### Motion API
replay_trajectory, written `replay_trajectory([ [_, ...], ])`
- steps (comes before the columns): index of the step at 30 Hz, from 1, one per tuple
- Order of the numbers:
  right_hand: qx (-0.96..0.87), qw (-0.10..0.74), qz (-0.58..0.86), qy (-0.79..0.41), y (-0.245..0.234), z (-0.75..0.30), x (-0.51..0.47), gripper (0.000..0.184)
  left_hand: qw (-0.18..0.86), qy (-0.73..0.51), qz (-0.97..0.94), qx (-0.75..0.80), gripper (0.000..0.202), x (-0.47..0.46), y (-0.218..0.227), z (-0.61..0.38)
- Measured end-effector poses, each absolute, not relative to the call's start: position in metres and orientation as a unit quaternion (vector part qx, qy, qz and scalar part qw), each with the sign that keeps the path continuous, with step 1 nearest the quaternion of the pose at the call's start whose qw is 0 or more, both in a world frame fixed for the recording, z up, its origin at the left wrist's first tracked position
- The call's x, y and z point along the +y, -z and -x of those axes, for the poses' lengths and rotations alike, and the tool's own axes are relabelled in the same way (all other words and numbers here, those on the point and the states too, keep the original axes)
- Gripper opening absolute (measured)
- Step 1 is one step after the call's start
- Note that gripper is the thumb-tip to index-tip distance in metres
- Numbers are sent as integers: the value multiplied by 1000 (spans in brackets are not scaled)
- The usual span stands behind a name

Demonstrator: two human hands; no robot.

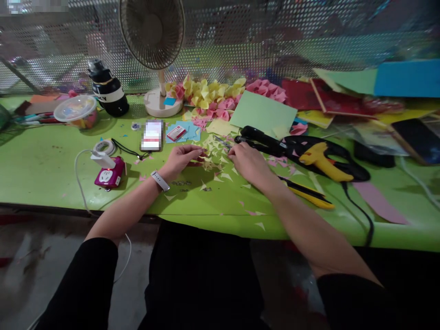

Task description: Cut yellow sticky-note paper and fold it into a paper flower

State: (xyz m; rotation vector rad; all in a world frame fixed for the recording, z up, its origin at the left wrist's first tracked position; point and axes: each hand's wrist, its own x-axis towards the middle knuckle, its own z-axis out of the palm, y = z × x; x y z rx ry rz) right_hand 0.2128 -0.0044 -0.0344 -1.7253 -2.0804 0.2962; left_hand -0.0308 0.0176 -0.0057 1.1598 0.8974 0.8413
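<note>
My left hand [184,159] is at the left edge of a heap of small pale-yellow paper scraps [215,153]. Its thumb and fingers are pinched together, and what lies between them is too small to make out. On the heap's other side, my right hand [249,165] is closed around small scissors [223,143], whose metal blades point up and left over the scraps; the handles are hidden by the fingers. A black stapler [261,141] lies just beyond my right hand. Folded yellow paper flowers [213,91] and pink ones [266,90] are piled behind.
A fan [161,103], a black bottle [112,94], a lidded tub [77,110] and a phone [151,135] stand or lie left. A purple socket adapter [110,174] has a white cable. Right are a yellow glue gun [325,162], a yellow-black cutter [309,195] and a green sheet [263,114].
</note>
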Motion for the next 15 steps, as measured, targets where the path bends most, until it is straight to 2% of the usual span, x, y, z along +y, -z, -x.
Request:
replay_trajectory([
  [5, -695, 237, 666, -130, 23, -210, -6, 15, 669, -371, -509, 395, 11, 17, 6, 29],
  [9, -687, 283, 645, -179, 24, -206, -6, 17, 666, -365, -510, 403, 12, 17, 7, 29],
  [12, -690, 294, 646, -142, 21, -204, -8, 20, 670, -368, -510, 394, 12, 17, 8, 30],
  [15, -715, 260, 643, -86, 16, -204, -11, 24, 666, -377, -510, 392, 13, 18, 8, 31],
])
